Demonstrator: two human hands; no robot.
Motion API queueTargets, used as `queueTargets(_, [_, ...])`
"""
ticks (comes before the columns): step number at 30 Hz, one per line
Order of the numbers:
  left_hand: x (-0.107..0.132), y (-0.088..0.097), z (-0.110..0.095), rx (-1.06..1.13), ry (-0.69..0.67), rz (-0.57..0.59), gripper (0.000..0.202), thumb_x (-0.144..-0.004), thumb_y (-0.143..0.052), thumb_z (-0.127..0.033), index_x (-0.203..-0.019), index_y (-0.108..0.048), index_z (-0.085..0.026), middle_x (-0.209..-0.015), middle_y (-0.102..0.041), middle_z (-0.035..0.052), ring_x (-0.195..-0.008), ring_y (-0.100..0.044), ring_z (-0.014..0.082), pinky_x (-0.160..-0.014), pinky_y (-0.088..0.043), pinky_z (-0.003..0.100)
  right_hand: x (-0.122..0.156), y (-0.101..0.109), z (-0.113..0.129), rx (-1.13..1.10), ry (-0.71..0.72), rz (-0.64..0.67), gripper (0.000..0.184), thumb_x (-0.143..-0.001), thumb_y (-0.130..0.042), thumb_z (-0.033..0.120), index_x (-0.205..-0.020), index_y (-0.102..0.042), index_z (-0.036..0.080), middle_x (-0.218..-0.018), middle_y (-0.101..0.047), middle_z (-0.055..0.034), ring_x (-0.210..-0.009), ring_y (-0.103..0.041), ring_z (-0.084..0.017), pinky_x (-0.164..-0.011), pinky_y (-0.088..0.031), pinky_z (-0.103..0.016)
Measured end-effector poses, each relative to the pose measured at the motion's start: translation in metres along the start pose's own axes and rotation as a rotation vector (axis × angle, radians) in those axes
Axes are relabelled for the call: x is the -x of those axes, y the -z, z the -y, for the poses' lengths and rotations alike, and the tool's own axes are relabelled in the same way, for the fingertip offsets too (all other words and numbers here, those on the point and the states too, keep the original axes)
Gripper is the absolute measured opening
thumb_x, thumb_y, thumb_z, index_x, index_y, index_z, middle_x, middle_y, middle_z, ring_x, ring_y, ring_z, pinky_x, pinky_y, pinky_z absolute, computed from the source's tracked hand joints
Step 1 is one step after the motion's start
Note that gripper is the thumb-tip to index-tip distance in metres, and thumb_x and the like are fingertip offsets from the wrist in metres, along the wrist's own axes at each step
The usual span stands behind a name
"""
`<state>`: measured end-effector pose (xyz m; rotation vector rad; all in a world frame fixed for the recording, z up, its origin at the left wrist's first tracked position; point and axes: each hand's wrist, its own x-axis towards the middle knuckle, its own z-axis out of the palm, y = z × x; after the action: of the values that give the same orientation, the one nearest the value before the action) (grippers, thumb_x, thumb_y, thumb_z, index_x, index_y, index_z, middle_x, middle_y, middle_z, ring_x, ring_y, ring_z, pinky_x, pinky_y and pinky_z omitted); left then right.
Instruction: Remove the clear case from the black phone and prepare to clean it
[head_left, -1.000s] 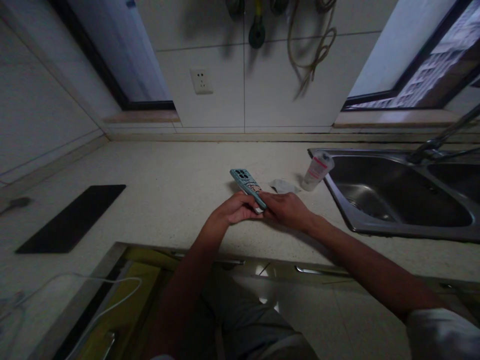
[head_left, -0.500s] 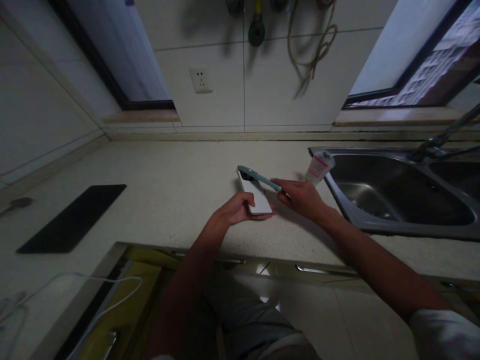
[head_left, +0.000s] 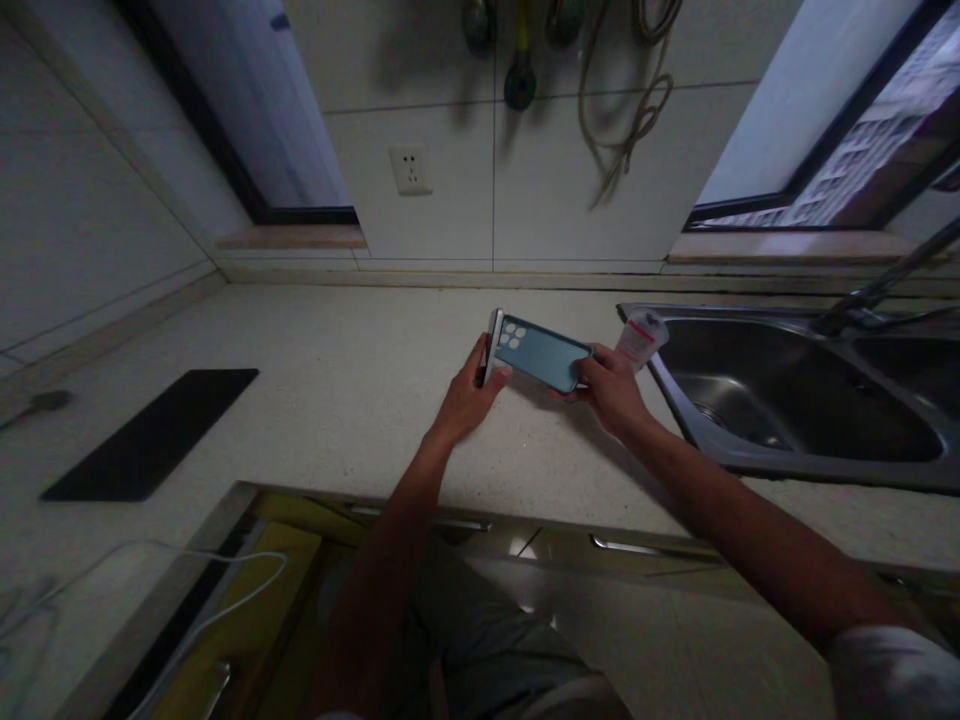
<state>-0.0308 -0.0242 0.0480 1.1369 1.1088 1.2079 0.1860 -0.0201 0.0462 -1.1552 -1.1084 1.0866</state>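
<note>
My left hand (head_left: 470, 398) is closed on a white smartphone (head_left: 493, 340), which is turned edge-on so that only its narrow side shows clearly. Gripped by its near right corner, a teal phone case (head_left: 544, 354) is in my right hand (head_left: 606, 383). The inside of the case faces me, with several round camera holes at its left end. That end of the case is right beside the phone; whether they touch I cannot tell. Both things are held above the pale countertop (head_left: 360, 390).
A clear plastic cup with red print (head_left: 639, 338) lies tilted by the rim of the steel sink (head_left: 679, 400) at right. A black mat (head_left: 154, 435) lies on the left of the counter. A white cable (head_left: 225, 560) hangs over the front edge. Ropes (head_left: 626, 130) hang on the wall.
My left hand has tipped the phone from flat to edge-on. My right hand has turned the case from edge-on to show its inside. The view has shifted slightly.
</note>
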Motion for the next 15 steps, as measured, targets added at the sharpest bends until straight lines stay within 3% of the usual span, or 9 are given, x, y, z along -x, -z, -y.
queueTargets(3, [0.0,0.007,-0.002,-0.382,-0.247,-0.16,0.075,-0.068,-0.085,-0.038,-0.138,-0.059,-0.028,-0.121,-0.06,0.0119,-0.121,-0.053,0.0327,-0.106,-0.04,0.044,0.0,-0.002,-0.003,-0.038,-0.045,0.018,0.029,-0.067,-0.063,0.033,-0.093,-0.052,0.025,-0.082,-0.062,0.0009,-0.063,-0.061,-0.016,-0.051,-0.062,-0.034])
queueTargets(6, [-0.005,0.015,0.005,-0.698,-0.296,-0.249,0.076,-0.072,-0.081,-0.044,-0.143,-0.057,-0.026,-0.117,-0.055,0.0128,-0.119,-0.053,0.0333,-0.108,-0.038,0.044,0.0,-0.002,-0.007,-0.031,-0.051,0.048,0.035,-0.068,-0.062,0.032,-0.1,-0.05,0.025,-0.086,-0.062,0.0006,-0.064,-0.063,-0.016,-0.053,-0.063,-0.035])
queueTargets(11, [-0.009,0.021,0.013,-1.026,-0.203,-0.268,0.078,-0.078,-0.074,-0.052,-0.147,-0.052,-0.022,-0.122,-0.053,0.0191,-0.119,-0.052,0.0394,-0.104,-0.04,0.05,0.002,-0.002,-0.01,0.008,-0.042,0.083,0.037,-0.071,-0.062,0.037,-0.105,-0.049,0.026,-0.087,-0.061,0.0007,-0.07,-0.065,-0.018,-0.058,-0.063,-0.038])
queueTargets(15, [-0.005,0.017,0.011,-1.097,-0.104,-0.316,0.073,-0.08,-0.072,-0.048,-0.145,-0.051,-0.021,-0.127,-0.051,0.0222,-0.122,-0.051,0.0425,-0.1,-0.042,0.052,0.004,-0.004,-0.009,0.007,-0.058,0.063,0.039,-0.068,-0.064,0.035,-0.105,-0.051,0.027,-0.086,-0.061,0.0012,-0.074,-0.064,-0.02,-0.061,-0.063,-0.04])
